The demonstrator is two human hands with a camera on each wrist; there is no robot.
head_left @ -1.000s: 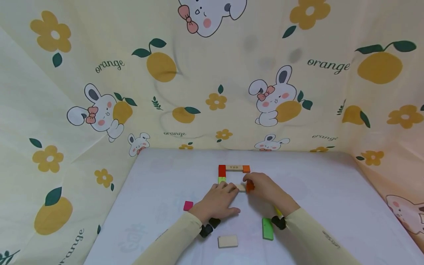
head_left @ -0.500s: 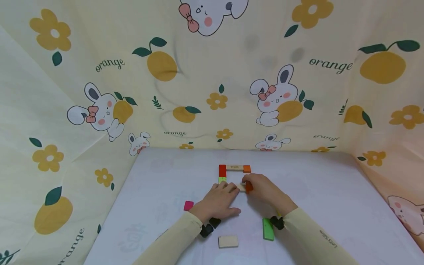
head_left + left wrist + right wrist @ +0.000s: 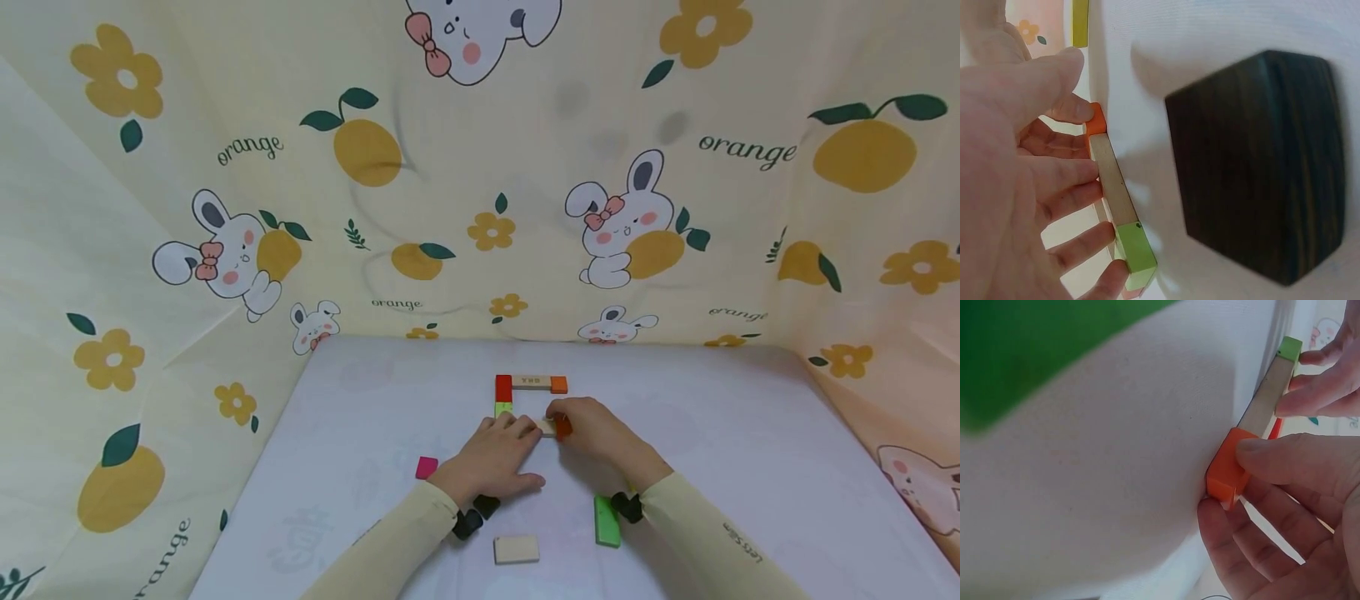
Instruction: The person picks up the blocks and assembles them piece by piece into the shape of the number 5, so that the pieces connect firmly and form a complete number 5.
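- The right hand [image 3: 600, 433] pinches the orange block [image 3: 1229, 459]: the thumb lies on one face, and the other fingers are curled about its end and opposite side
- This orange block is at the right end of the near row, where it meets the pale wooden block [image 3: 1115, 181]
- The left hand [image 3: 495, 458] has its fingers almost straight and somewhat spread; the fingertips rest along the side of the pale wooden block and the light green block [image 3: 1135, 250]
- The blocks make a frame of three sides: the near row, then the red block [image 3: 503, 388] at left, then the lettered block [image 3: 531, 382] and the orange cube [image 3: 558, 384] at the far side; inside it shows the white table [image 3: 375, 400]
- The pale pieces look like bare wood with straight edges, the coloured ones look smooth and painted, and the dark block [image 3: 1254, 169] has streaked grain
- Around the hands lie the pink block [image 3: 427, 467], the flat green block [image 3: 607, 522], the lone pale block [image 3: 516, 549] and the yellow block [image 3: 1080, 24]
- Behind hangs a creased cloth [image 3: 442, 175] printed with rabbits and oranges
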